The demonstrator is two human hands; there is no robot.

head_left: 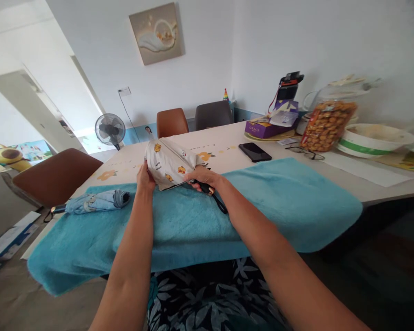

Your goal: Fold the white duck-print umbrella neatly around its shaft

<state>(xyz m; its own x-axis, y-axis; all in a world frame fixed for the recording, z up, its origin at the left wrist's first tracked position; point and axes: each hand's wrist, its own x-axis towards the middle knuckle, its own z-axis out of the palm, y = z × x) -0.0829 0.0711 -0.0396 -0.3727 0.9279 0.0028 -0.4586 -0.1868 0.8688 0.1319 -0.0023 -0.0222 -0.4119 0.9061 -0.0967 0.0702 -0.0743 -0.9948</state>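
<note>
Between my two hands is a cream folding umbrella (170, 161) with small yellow cartoon prints, its cloth loosely gathered. My left hand (145, 178) grips the cloth at its left end. At the other end, my right hand (202, 177) is closed around the umbrella near its black handle (207, 188), from which a dark wrist strap hangs. Below lies a turquoise towel (262, 193) spread over the table's near side and hanging past the edge. A light blue folded umbrella (96, 202) rests on the towel's left part, its dark handle pointing left.
On the table (224, 142) lie a black phone (255, 152) and eyeglasses (305, 152). At the right stand a purple box (258, 129), a dark bottle (288, 89), a jar of brown snacks (327, 124) and a white bowl (369, 146). Chairs (172, 122) and a fan (110, 129) are beyond.
</note>
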